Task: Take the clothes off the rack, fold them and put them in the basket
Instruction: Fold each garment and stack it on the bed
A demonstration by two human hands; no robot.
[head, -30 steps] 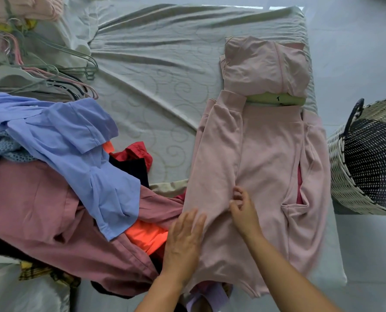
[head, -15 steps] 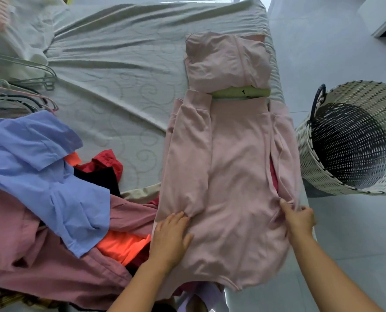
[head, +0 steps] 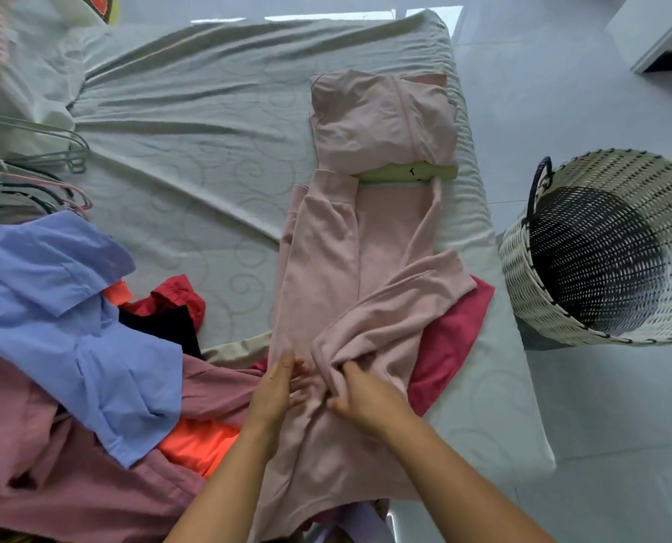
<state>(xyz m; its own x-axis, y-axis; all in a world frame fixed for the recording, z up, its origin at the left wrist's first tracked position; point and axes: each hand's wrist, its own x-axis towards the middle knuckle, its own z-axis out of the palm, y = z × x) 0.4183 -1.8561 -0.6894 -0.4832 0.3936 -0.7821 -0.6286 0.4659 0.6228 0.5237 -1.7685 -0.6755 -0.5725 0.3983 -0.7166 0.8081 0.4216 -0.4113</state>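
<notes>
The pink sweatshirt point(head: 326, 276) lies flat on the bed point(head: 193, 123), near the empty wicker basket point(head: 608, 248). Her right hand point(head: 359, 399) pinches its sleeve across the body, apparently to narrow it, while the left hand point(head: 277, 389) rests flat-fingered, pinning the cloth beside it.

pale glossy tiled floor point(head: 561, 92) (window light reflected) around a grey-sheeted mattress point(head: 208, 111).

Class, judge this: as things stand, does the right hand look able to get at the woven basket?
Probably yes: the basket stands open on the floor on that side, with nothing between, but the right hand is gripping the pink garment.
</notes>
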